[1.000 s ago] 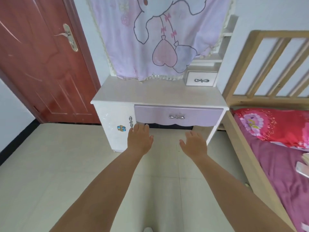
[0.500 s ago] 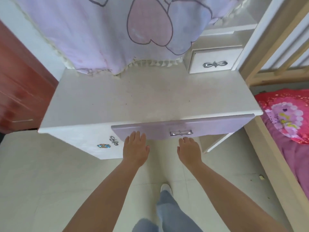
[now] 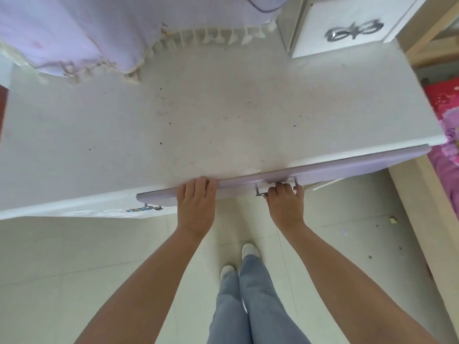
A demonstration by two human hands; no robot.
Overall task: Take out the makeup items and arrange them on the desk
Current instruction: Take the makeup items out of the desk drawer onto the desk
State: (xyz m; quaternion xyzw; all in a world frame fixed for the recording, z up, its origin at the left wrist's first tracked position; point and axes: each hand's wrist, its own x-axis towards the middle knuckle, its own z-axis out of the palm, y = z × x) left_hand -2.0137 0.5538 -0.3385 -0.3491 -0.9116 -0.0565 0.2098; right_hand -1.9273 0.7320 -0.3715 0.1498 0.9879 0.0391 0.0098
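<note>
I look straight down on the white desk. Its lilac drawer front runs along the near edge and looks closed or barely ajar. My right hand has its fingers curled round the silver drawer handle at the middle of the front. My left hand lies on the drawer front to the left, fingertips hooked over its top edge. No makeup items are in sight; the drawer's inside is hidden.
A lilac fringed cloth hangs over the desk's back left. A small white drawer box with a silver bow handle stands at the back right. A wooden bed frame with pink bedding borders the right. My legs stand on the tiled floor below.
I have stepped up close to the desk and the view has tilted down. Both hands rose from below the drawer front onto it, the right one closing round the handle.
</note>
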